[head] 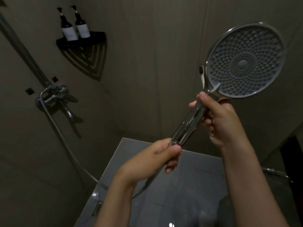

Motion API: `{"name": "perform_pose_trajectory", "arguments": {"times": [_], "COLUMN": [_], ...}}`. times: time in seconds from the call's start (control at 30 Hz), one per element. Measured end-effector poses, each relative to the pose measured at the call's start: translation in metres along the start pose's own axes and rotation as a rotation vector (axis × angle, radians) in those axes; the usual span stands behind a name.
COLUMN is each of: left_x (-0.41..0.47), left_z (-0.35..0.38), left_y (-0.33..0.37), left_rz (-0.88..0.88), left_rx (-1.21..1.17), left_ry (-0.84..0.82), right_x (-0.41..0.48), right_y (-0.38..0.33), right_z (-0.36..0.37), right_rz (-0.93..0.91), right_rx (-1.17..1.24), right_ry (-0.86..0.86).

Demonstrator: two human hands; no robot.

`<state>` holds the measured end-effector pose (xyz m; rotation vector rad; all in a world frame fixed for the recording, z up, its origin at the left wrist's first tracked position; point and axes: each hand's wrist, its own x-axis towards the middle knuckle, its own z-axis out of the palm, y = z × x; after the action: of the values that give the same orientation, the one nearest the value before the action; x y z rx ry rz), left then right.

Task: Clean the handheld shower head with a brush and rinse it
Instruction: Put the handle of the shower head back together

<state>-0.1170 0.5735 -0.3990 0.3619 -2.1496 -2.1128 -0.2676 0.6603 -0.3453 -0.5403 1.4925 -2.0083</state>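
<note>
Both hands are closed round the chrome handle (188, 123) of the shower head (244, 61), and no brush is in view. One hand will probably have to let go to fetch it. The handle looks slick, so a one-handed grip could slip or twist, and the hose (63, 140) might drag it down. The left hand (155, 154) curls round the lower end at the hose joint. The right hand (219, 122) wraps the upper part, thumb by the neck. The head is held aloft with its nozzles facing the camera.

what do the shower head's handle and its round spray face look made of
Shiny silver shower head handle: chrome-finished, metal or plated plastic, judging by mirror-like highlights. Round grey spray face: matte, likely rubber or silicone, with rows of small raised nozzles.
</note>
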Motion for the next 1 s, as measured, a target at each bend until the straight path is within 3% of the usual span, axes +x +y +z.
{"name": "perform_pose_trajectory", "arguments": {"times": [0.17, 0.23, 0.3, 0.37, 0.5, 0.57, 0.63, 0.77, 1.0], "left_x": [0.005, 0.008, 0.009, 0.007, -0.002, -0.005, -0.006, 0.001, 0.006], "left_z": [0.015, 0.021, 0.022, 0.016, -0.008, -0.014, -0.011, 0.007, 0.019], "left_y": [0.004, 0.001, -0.002, -0.002, 0.005, 0.009, 0.008, 0.0, -0.001], "left_rz": [0.013, 0.054, 0.089, 0.07, -0.001, -0.021, -0.005, 0.048, 0.046], "left_rx": [0.776, 0.984, 0.967, 0.741, 0.072, -0.033, -0.071, -0.067, 0.453], "left_ry": [0.269, 0.36, 0.391, 0.32, -0.09, -0.279, -0.356, -0.143, 0.183], "right_x": [-0.003, -0.005, -0.005, -0.005, -0.008, -0.012, -0.016, -0.013, -0.005], "right_y": [0.002, 0.0, -0.001, -0.001, -0.002, -0.003, -0.005, -0.012, -0.004], "right_z": [0.001, 0.003, 0.004, 0.003, 0.002, 0.003, 0.004, 0.002, 0.0], "right_rz": [-0.01, -0.052, -0.084, -0.087, -0.065, -0.052, -0.056, -0.079, -0.083], "right_rx": [-0.033, -0.012, -0.002, -0.022, 0.005, 0.058, 0.094, 0.073, 0.012], "right_ry": [0.13, 0.148, 0.136, 0.098, 0.0, -0.047, -0.08, -0.017, 0.086]}}
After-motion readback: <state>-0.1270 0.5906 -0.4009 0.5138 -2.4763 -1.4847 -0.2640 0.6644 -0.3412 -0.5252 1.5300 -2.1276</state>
